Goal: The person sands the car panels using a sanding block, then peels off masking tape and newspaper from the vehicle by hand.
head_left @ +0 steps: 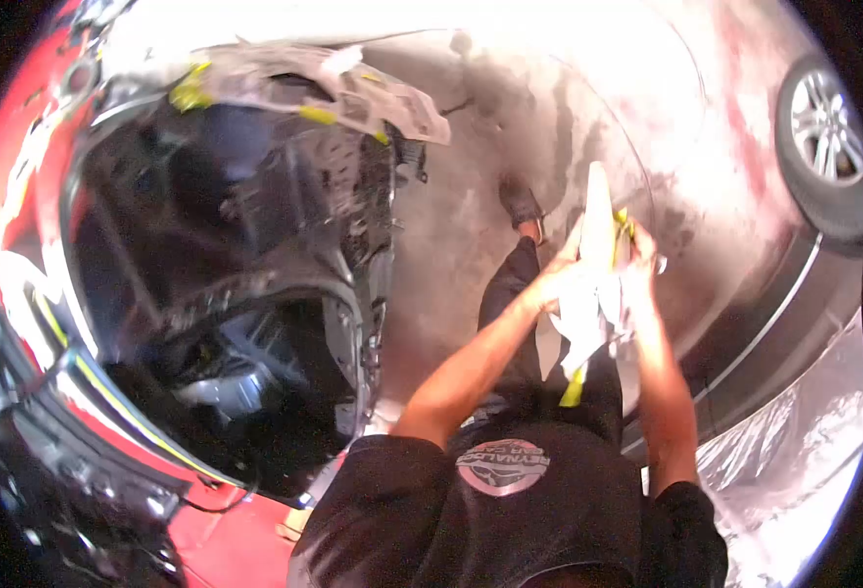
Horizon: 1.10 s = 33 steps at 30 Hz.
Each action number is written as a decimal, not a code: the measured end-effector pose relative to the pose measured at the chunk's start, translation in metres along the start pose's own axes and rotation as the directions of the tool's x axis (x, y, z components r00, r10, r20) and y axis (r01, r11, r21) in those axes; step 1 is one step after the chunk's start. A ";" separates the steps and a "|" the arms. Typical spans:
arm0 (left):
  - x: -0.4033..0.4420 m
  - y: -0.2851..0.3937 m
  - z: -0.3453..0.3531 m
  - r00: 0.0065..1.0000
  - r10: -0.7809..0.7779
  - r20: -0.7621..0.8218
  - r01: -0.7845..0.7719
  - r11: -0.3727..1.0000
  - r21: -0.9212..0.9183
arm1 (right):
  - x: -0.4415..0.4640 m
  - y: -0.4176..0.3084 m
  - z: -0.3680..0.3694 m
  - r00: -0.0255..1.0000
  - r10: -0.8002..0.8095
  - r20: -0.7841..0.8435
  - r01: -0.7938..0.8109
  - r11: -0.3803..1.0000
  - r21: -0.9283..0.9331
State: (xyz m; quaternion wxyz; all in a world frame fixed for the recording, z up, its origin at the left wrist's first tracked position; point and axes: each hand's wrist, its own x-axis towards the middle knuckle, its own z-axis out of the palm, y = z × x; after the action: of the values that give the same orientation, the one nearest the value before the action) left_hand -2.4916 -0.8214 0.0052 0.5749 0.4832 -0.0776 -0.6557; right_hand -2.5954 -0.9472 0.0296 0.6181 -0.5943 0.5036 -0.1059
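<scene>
My left hand (561, 278) is closed around the near-left side of a crumpled white sheet (583, 318), paper or film. My right hand (639, 263) grips the same bundle from the other side, fingers curled. A pale, narrow end of it points forward past both hands. Strips of yellow tape (574, 386) cling to the bundle, one hanging at its lower end and another near my right fingers. The bundle is held in front of my thighs, above the floor. Glare washes out its detail, so its exact kind is unclear.
At the left stands a red car (218, 529) with a dark opened body section (216, 196). A pale panel with yellow tape (324, 93) lies across its far edge. On the right are a dark car side (760, 333), a wheel (825, 132) and clear plastic sheeting (794, 451). A thin cable crosses the floor.
</scene>
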 end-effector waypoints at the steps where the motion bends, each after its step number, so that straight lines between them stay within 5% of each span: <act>1: -0.018 0.024 0.026 0.986 -0.147 -0.080 0.094 0.881 -0.463 | -0.017 0.009 0.010 1.000 -0.023 -0.008 0.024 0.995 0.100; 3: -0.036 0.017 0.039 0.953 -0.175 -0.246 0.049 0.894 -0.445 | -0.057 0.022 0.032 0.983 0.052 -0.174 0.004 0.952 0.307; 6: -0.064 0.040 0.053 0.931 -0.165 -0.325 0.044 0.936 -0.349 | -0.077 -0.017 0.022 0.986 0.155 0.061 -0.166 0.954 0.251; 10: -0.098 0.062 0.072 0.842 0.074 -0.534 -0.165 0.979 -0.124 | -0.101 -0.066 0.022 0.964 0.159 0.212 -0.160 0.987 -0.014; 13: -0.110 0.056 0.070 0.755 0.276 -0.595 -0.052 0.929 0.366 | -0.127 -0.059 0.022 0.977 -0.098 0.188 0.175 0.874 -0.453; 14: -0.115 0.049 0.068 0.754 0.253 -0.606 -0.027 0.934 0.356 | -0.132 -0.050 0.016 0.915 -0.304 0.266 0.392 0.830 -0.397; 16: -0.127 0.045 0.074 0.760 0.230 -0.608 -0.056 0.955 0.292 | -0.144 -0.060 0.007 0.885 -0.355 0.301 0.443 0.841 -0.310; 18: -0.139 0.049 0.083 0.774 0.227 -0.592 -0.154 0.973 0.172 | -0.165 -0.093 0.004 0.967 -0.048 0.249 0.110 0.964 -0.242; 21: -0.152 0.063 0.097 0.765 0.314 -0.562 -0.275 0.949 0.155 | -0.183 -0.119 -0.002 0.973 -0.144 0.180 0.186 0.951 -0.248; 25: -0.139 0.038 0.066 0.604 0.385 -0.698 -0.398 0.904 0.154 | -0.213 -0.165 -0.011 0.990 -0.086 0.112 0.125 0.908 -0.400; 26: -0.156 0.067 0.061 0.640 0.208 -0.739 -0.283 0.959 0.025 | -0.229 -0.170 -0.010 0.977 -0.200 0.070 0.211 0.946 -0.244; 27: -0.165 0.081 0.056 0.710 0.154 -0.687 -0.328 0.936 -0.130 | -0.242 -0.178 -0.011 0.982 -0.163 0.095 0.183 0.947 -0.265; 29: -0.180 0.106 0.062 0.728 0.214 -0.651 -0.347 0.934 -0.082 | -0.265 -0.188 -0.002 0.941 -0.286 0.183 0.297 0.954 -0.037; 32: -0.172 0.098 0.078 0.698 0.351 -0.624 -0.377 0.921 0.097 | -0.249 -0.127 0.021 0.935 -0.283 0.213 0.303 0.950 -0.070; 33: -0.173 0.096 0.083 0.772 0.255 -0.582 -0.378 0.920 -0.098 | -0.250 -0.125 0.026 0.938 -0.284 0.198 0.312 0.942 -0.126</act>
State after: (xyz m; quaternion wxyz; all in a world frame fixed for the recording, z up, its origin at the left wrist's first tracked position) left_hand -2.5085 -0.7475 0.2058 0.7223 0.5698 0.0824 -0.3831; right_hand -2.6351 -0.7821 0.2535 0.5887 -0.7174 0.3573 -0.1057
